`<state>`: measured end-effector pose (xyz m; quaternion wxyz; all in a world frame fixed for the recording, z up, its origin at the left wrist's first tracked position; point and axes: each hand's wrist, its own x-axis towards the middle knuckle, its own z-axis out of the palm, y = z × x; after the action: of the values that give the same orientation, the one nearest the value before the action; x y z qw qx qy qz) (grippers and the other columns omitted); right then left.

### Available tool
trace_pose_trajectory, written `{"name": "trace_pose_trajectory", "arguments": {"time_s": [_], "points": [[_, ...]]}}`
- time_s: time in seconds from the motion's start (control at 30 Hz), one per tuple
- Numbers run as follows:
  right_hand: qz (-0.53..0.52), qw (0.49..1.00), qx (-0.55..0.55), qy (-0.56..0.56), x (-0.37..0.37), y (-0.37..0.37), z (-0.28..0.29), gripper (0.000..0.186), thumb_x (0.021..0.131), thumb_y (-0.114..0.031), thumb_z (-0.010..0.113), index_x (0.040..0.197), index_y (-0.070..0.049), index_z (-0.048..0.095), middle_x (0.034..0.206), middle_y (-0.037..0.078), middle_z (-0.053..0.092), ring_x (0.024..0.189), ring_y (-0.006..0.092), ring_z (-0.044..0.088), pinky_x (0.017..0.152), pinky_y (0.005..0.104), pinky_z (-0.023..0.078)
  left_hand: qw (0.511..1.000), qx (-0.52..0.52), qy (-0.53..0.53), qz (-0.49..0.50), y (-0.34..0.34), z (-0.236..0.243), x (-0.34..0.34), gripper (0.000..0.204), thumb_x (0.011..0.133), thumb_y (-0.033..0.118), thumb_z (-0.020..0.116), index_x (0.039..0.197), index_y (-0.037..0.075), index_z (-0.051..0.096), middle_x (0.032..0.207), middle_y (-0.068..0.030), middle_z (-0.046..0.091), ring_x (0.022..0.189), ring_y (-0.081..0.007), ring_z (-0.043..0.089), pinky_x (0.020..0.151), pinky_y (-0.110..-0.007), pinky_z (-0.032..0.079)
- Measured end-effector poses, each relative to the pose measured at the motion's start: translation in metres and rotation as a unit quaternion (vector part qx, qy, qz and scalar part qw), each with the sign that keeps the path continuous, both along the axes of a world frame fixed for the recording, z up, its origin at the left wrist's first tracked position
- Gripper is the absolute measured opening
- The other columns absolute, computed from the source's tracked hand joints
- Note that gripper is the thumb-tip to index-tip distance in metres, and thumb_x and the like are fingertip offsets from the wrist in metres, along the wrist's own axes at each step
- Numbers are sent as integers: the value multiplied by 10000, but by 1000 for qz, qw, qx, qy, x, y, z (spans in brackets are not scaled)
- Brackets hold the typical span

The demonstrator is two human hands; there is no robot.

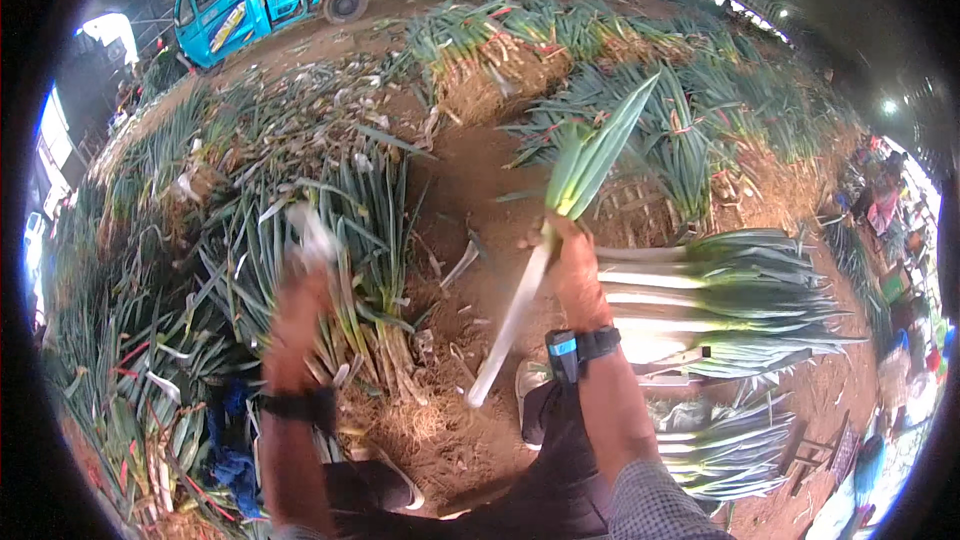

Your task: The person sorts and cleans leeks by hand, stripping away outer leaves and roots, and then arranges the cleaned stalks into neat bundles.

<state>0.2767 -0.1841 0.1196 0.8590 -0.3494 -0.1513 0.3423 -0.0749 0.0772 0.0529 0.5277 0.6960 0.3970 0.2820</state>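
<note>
My right hand (573,265) is closed around a leek (518,315), just below where its green leaves fan out. The leek slants across the middle, leaves up and to the right, its clean white shank pointing down to the left. My left hand (303,295) is smeared by motion in front of a standing bunch of untrimmed leeks (375,240). A whitish blurred patch (315,238) shows at its fingers; I cannot make out whether they hold it. To the right of my right hand lies a pile of cleaned leeks (720,295), white ends toward me.
Another stack of leeks (725,450) lies at the lower right, near a small wooden frame (812,448). Tied bundles (500,65) with rooty ends stand farther off. Leaf scraps (330,90) litter the soil. A blue truck (245,5) stands at the far left.
</note>
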Motion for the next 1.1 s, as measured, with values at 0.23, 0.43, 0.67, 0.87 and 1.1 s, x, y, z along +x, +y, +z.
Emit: {"name": "trace_pose_trajectory", "arguments": {"time_s": [0.23, 0.43, 0.67, 0.87, 1.1], "points": [[30, 994, 100, 24, 22, 6, -11, 239, 901, -34, 566, 1127, 24, 517, 974, 153, 613, 860, 245, 626, 871, 478, 542, 912, 315, 97, -246, -69, 129, 106, 513, 931, 421, 592, 1298, 65, 553, 1327, -80, 536, 1259, -236, 498, 1067, -405, 387], [60, 989, 130, 30, 4, 22, -3, 267, 900, -24, 566, 1149, 41, 498, 1018, 176, 612, 929, 283, 639, 917, 483, 538, 921, -243, -6, -304, -203, -45, 59, 465, 930, 248, 652, 1311, 17, 521, 1124, -115, 639, 971, -206, 640, 889, -340, 508], [60, 989, 63, -116, 16, 6, 2, 345, 898, -87, 654, 1190, 45, 525, 1001, 163, 657, 988, 312, 661, 846, 393, 564, 895, -433, -88, -63, -232, -4, 35, 417, 955, 345, 597, 1226, 31, 551, 980, -33, 625, 850, -143, 610, 792, -331, 533], [-90, 960, -64, -256, 6, 12, -13, 386, 892, -121, 701, 1190, 47, 523, 978, 99, 644, 849, 203, 640, 786, 303, 538, 961, -218, -107, -136, -223, -19, 28, 398, 957, 280, 561, 1147, -70, 578, 892, -82, 654, 748, -151, 630, 735, -308, 511], [-234, 897, -203, -314, 7, -1, 2, 691, 787, -51, 800, 1325, 102, 393, 1042, 111, 606, 818, 138, 586, 694, 242, 509, 929, -278, -149, -193, -223, -40, 27, 476, 953, 209, 555, 1303, -105, 482, 937, -142, 651, 840, -220, 674, 839, -375, 550]]}}
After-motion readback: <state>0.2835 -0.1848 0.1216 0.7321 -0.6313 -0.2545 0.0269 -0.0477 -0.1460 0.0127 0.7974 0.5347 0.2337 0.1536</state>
